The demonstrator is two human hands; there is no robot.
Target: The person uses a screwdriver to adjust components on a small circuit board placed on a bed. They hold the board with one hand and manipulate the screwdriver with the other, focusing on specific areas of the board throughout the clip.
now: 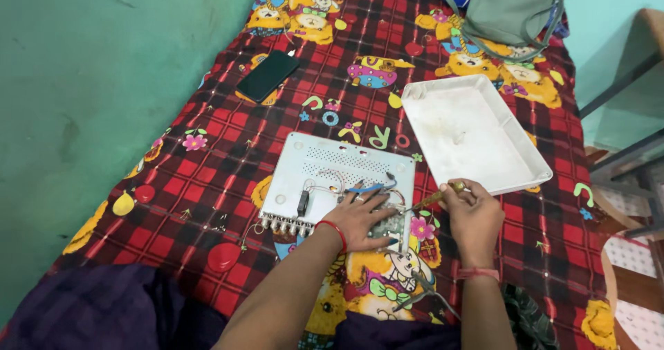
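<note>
Under the left hand point(363, 220), pressed flat and open, lies the light, rigid white electronics box point(332, 177) with fragile wiring, best gripped by its edges, while the right hand point(474, 218) pinches a screwdriver point(432, 199).

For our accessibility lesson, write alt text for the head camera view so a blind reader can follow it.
A person's left hand presses on an opened white electronics box lying on a red checked cartoon bedsheet, while the right hand holds a screwdriver at its edge. The box's white cover, a black phone and a grey bag lie beyond.
</note>
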